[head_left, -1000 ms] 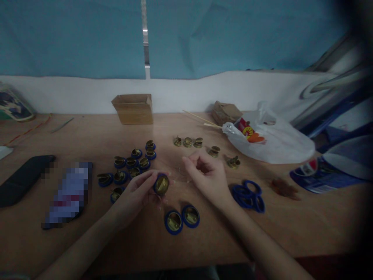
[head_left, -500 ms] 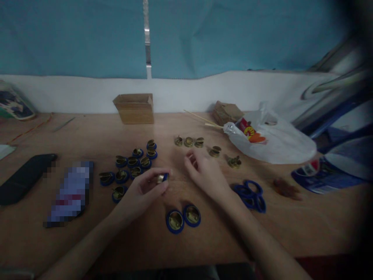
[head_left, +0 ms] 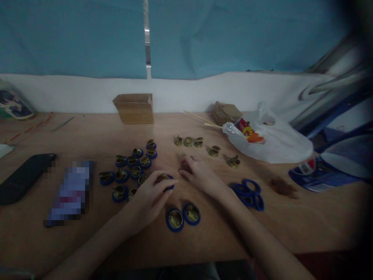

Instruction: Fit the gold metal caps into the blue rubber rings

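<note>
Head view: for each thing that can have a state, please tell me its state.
Left hand: fingers around a blue-rimmed piece; held or resting, unclear
Right hand: fingers curled; whether holding anything, unclear
Two nearest pieces: lying down, blue rims on
Far brass pieces: without blue rims
Blue rings: loose, heaped together
Cardboard box: upright, top open

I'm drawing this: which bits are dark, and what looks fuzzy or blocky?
Head view: dim overall, right edge nearly black; head view: big pixel squares cover the flat thing at left; head view: the brown thing right of the blue rings is too blurry to name.
</note>
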A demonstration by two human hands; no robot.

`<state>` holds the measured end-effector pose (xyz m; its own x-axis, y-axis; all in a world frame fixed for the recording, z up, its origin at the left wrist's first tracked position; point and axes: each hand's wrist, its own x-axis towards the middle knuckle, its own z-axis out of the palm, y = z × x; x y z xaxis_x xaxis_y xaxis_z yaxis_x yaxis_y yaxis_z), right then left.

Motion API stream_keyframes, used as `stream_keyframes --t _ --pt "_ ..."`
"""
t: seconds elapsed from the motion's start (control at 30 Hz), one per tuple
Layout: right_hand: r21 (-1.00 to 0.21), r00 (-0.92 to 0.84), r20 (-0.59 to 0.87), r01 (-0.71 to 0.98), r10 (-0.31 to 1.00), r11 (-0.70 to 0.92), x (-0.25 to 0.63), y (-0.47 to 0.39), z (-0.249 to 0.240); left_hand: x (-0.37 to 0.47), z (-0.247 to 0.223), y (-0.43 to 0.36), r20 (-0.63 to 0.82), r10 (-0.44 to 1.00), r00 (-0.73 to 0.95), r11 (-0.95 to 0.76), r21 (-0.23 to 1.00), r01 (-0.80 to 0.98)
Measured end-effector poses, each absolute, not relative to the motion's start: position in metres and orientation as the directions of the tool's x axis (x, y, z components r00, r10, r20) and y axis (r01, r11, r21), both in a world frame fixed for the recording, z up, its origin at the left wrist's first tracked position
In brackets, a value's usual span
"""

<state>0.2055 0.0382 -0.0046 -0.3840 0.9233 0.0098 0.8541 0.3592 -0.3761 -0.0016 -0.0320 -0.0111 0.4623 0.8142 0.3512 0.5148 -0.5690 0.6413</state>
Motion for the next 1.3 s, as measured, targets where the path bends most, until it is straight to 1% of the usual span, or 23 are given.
stream_keyframes --t 0.07,0.13,0.23,0.33,0.7,1.0,1.13,1.3 --pt "-0.387 -0.395 0.019 0.844 0.918 0.371 0.206 0.040 -0.006 -0.001 -0.016 -0.034 0.328 0.753 0.571 -0.647 0.530 0.549" --pt "-0.391 -0.410 0.030 0.834 0.912 0.388 0.207 0.041 -0.007 0.000 -0.020 -0.037 0.291 0.726 0.623 -0.677 0.461 0.574" --pt "-0.393 -0.413 0.027 0.833 0.910 0.390 0.207 0.041 -0.007 0.000 -0.021 -0.038 0.262 0.735 0.625 -0.671 0.409 0.618" --pt "-0.391 -0.418 0.028 0.832 0.908 0.395 0.206 0.041 -0.007 0.000 -0.020 -0.037 0.259 0.751 0.607 -0.657 0.389 0.646" --pt "-0.357 -0.391 -0.003 0.860 0.920 0.365 0.202 0.038 0.000 0.001 -0.017 -0.037 0.237 0.810 0.536 -0.583 0.420 0.695" --pt "-0.349 -0.396 -0.008 0.862 0.918 0.369 0.201 0.037 -0.002 -0.001 -0.020 -0.035 0.290 0.840 0.459 -0.543 0.487 0.685" --pt "-0.325 -0.390 -0.013 0.872 0.921 0.365 0.200 0.035 0.001 -0.002 -0.024 -0.034 0.313 0.845 0.433 -0.535 0.501 0.680" --pt "-0.293 -0.390 -0.019 0.882 0.920 0.368 0.198 0.032 0.004 -0.002 -0.025 -0.033 0.287 0.879 0.380 -0.476 0.531 0.701"
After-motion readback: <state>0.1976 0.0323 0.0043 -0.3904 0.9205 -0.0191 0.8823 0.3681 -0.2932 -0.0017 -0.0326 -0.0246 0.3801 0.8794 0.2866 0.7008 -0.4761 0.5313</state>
